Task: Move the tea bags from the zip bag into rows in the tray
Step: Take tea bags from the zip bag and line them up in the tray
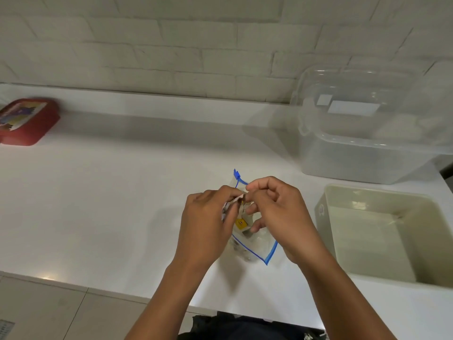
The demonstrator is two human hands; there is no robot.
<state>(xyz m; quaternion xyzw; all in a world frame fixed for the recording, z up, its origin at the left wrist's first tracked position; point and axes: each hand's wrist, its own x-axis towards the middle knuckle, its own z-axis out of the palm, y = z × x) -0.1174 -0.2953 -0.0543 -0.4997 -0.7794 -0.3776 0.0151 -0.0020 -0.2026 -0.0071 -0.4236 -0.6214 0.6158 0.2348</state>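
Two hands meet over the clear plastic zip bag with blue seal (pixel 255 244), which lies on the white tabletop (pixel 110 204) close to the person. The left hand (pixel 208 217) has its fingers curled round a white paper piece at the bag's mouth, probably a tea bag (its shape is hard to read). The right hand (pixel 274 207) pinches the same spot with thumb and first finger. Inside the bag I can see a yellow tag (pixel 241 224) and some dark shapes, so the tea bags seem to be still in there.

Just to the right stands the beige rectangular plastic tray (pixel 328 231), and nothing lies in the part that shows; its right side is cut off by the frame. In my judgement the task is only at its beginning: no row is started.

Farther away stand a large clear plastic box (pixel 367 155) and a red flat container (pixel 27 121), both blurred.
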